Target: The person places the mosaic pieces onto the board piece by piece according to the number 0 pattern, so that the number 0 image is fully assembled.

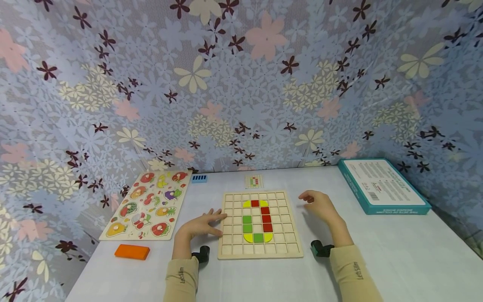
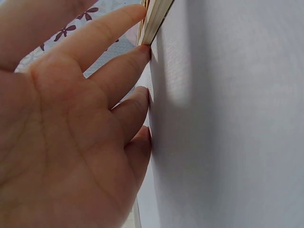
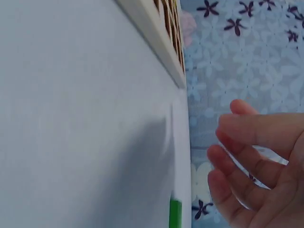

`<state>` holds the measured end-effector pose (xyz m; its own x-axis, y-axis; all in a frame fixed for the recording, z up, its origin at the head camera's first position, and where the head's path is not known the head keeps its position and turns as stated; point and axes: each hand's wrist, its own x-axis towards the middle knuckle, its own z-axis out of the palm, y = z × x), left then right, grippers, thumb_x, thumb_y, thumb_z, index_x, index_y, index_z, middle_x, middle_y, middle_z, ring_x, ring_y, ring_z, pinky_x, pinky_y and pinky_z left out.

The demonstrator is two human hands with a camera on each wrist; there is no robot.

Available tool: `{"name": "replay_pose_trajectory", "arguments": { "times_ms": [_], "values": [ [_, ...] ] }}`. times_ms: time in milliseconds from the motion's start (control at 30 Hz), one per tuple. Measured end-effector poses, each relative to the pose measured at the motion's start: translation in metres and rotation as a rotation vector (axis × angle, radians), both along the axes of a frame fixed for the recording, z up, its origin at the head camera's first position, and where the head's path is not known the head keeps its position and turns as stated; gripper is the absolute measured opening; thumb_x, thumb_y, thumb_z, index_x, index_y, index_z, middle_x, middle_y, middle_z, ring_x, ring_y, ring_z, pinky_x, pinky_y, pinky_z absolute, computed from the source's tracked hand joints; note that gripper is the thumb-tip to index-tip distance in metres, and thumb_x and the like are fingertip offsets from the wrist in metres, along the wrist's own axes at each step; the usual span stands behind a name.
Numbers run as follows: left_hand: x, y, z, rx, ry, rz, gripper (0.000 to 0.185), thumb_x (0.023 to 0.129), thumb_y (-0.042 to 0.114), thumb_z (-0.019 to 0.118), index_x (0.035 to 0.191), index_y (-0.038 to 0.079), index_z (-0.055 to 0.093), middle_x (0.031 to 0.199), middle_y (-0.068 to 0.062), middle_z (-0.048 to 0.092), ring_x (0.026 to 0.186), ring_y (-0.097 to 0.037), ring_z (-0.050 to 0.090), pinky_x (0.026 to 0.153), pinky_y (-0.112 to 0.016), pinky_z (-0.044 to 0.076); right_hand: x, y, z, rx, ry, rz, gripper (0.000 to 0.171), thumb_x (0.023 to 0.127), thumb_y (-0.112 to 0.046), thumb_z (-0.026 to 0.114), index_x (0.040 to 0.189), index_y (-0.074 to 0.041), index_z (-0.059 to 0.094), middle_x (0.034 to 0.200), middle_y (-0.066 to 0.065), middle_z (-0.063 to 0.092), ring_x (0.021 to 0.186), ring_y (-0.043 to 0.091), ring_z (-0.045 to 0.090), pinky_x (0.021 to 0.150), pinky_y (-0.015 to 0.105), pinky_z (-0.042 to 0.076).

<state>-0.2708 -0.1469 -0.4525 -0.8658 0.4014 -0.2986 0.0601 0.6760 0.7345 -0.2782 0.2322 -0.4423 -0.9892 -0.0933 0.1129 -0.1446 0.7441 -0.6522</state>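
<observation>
A wooden grid board [image 1: 245,251] lies on the table, its squares partly filled with red, green and yellow pieces that form a ring. My left hand [image 1: 201,224] is spread at the board's left side. In the left wrist view its index fingertip is right at the board's edge [image 2: 156,21], and the other fingertips rest on the tablecloth. Off the board's right side, my right hand [image 1: 320,205] hovers above the table with loosely bent fingers [image 3: 256,128] and nothing between them. A small pattern card [image 1: 254,181] lies behind the board.
A fruit puzzle board [image 1: 151,205] lies at the left, with an orange block [image 1: 132,251] in front of it. Near the wall sits a small blue item [image 1: 199,179]. A teal box [image 1: 396,209] stands at the right. A floral cloth [image 1: 241,84] hangs behind the table.
</observation>
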Motion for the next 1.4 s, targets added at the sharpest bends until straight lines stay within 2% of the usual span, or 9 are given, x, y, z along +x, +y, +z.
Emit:
{"name": "replay_pose_trajectory", "arguments": {
  "times_ms": [233, 333, 600, 733, 900, 1000, 1200, 1400],
  "values": [
    [-0.001, 0.0, -0.001, 0.002, 0.003, 0.0, 0.067, 0.073, 0.02, 0.076, 0.135, 0.018, 0.049, 0.152, -0.003, 0.025, 0.141, -0.033, 0.004, 0.109, -0.06, 0.004, 0.0, 0.015, -0.004, 0.069, -0.053, -0.084, 0.035, 0.074, 0.008, 0.053, 0.106, 0.002, 0.063, 0.117, 0.028, 0.055, 0.111, 0.046, 0.047, 0.091, 0.057, 0.039],
    [-0.001, 0.001, -0.001, -0.001, 0.004, -0.001, 0.067, 0.073, 0.021, 0.076, 0.135, 0.018, 0.05, 0.152, -0.003, 0.025, 0.141, -0.033, 0.004, 0.109, -0.06, 0.003, 0.002, 0.019, -0.005, 0.096, -0.08, -0.121, 0.038, 0.073, 0.009, 0.049, 0.108, 0.003, 0.062, 0.119, 0.029, 0.054, 0.111, 0.047, 0.047, 0.091, 0.057, 0.039],
    [-0.001, 0.001, -0.001, -0.007, 0.004, 0.002, 0.068, 0.072, 0.02, 0.076, 0.135, 0.017, 0.05, 0.152, -0.003, 0.025, 0.142, -0.032, 0.005, 0.11, -0.059, 0.003, 0.008, 0.026, -0.002, 0.17, -0.179, -0.216, 0.027, 0.081, 0.002, 0.052, 0.105, 0.001, 0.063, 0.103, 0.023, 0.059, 0.088, 0.036, 0.056, 0.067, 0.045, 0.046],
    [-0.001, 0.001, -0.001, -0.008, -0.002, 0.008, 0.067, 0.072, 0.021, 0.076, 0.135, 0.018, 0.05, 0.152, -0.002, 0.025, 0.141, -0.033, 0.004, 0.109, -0.06, 0.003, 0.008, 0.027, -0.003, 0.19, -0.184, -0.225, 0.028, 0.08, 0.003, 0.052, 0.105, 0.0, 0.063, 0.101, 0.022, 0.059, 0.085, 0.034, 0.056, 0.063, 0.042, 0.046],
    [-0.001, 0.001, -0.001, -0.014, -0.007, 0.01, 0.068, 0.073, 0.022, 0.076, 0.135, 0.018, 0.05, 0.152, -0.002, 0.025, 0.141, -0.034, 0.004, 0.109, -0.061, 0.003, 0.006, 0.027, -0.005, 0.18, -0.173, -0.22, 0.032, 0.075, 0.007, 0.054, 0.105, 0.001, 0.063, 0.098, 0.024, 0.057, 0.081, 0.032, 0.053, 0.06, 0.038, 0.045],
    [0.0, 0.001, -0.002, -0.018, -0.002, 0.008, 0.068, 0.072, 0.022, 0.076, 0.135, 0.018, 0.05, 0.151, -0.002, 0.026, 0.141, -0.034, 0.004, 0.109, -0.061, 0.003, 0.005, 0.026, -0.005, 0.16, -0.157, -0.209, 0.033, 0.074, 0.009, 0.054, 0.106, 0.003, 0.063, 0.099, 0.026, 0.056, 0.083, 0.033, 0.052, 0.063, 0.039, 0.045],
    [-0.001, 0.0, -0.002, -0.021, 0.004, -0.001, 0.068, 0.073, 0.022, 0.076, 0.135, 0.019, 0.049, 0.151, -0.003, 0.026, 0.141, -0.033, 0.005, 0.109, -0.061, 0.003, 0.005, 0.022, -0.004, 0.115, -0.136, -0.198, 0.03, 0.079, 0.005, 0.054, 0.108, 0.003, 0.061, 0.102, 0.027, 0.056, 0.087, 0.036, 0.052, 0.072, 0.046, 0.045],
    [-0.001, 0.0, -0.003, -0.015, 0.009, 0.001, 0.068, 0.073, 0.022, 0.076, 0.135, 0.019, 0.049, 0.151, -0.003, 0.026, 0.141, -0.033, 0.005, 0.109, -0.061, 0.003, 0.005, 0.018, 0.0, 0.044, -0.125, -0.2, 0.028, 0.077, 0.004, 0.058, 0.105, 0.004, 0.062, 0.099, 0.025, 0.058, 0.086, 0.034, 0.053, 0.071, 0.044, 0.046]
  ]
}}
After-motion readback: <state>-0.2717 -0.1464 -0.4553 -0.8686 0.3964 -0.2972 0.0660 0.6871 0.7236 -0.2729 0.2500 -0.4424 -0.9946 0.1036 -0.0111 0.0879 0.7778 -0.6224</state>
